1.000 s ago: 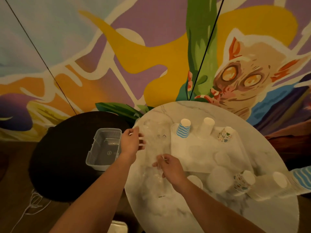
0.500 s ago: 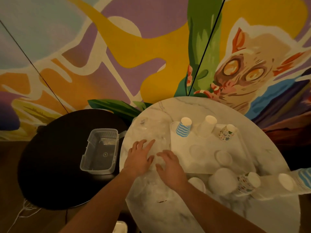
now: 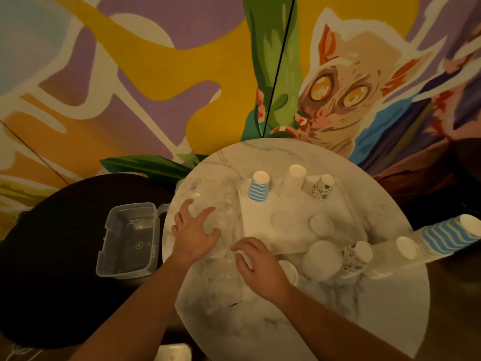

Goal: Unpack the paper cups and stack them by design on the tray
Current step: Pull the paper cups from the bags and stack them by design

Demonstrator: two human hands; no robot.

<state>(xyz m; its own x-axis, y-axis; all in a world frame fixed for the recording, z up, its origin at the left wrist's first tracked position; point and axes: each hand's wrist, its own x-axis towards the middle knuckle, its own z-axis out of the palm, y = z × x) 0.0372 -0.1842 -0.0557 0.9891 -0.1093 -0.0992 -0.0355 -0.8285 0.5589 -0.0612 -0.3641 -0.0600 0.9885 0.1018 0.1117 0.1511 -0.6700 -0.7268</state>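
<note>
Both hands have spread apart on the clear wrapper (image 3: 221, 204) (crumpled): left grip (image 3: 194, 230) released, right grip (image 3: 256, 264) pinching it.

Round table (image 3: 312, 321) topped in smooth white marble-look veined finish, clear crinkled glossy plastic wrapping (image 3: 221, 204) spread on it, matt white tray (image 3: 283, 230), matt paper cups (image 3: 258, 189), clear plastic tub (image 3: 130, 241) on matt black table (image 3: 52, 256), painted matt wall (image 3: 156, 74)

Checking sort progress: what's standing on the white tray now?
At the white tray's far edge: a blue-striped cup, a plain white cup and a patterned cup, all upside down. Nearer, two pale round shapes; too washed out to identify.
</note>
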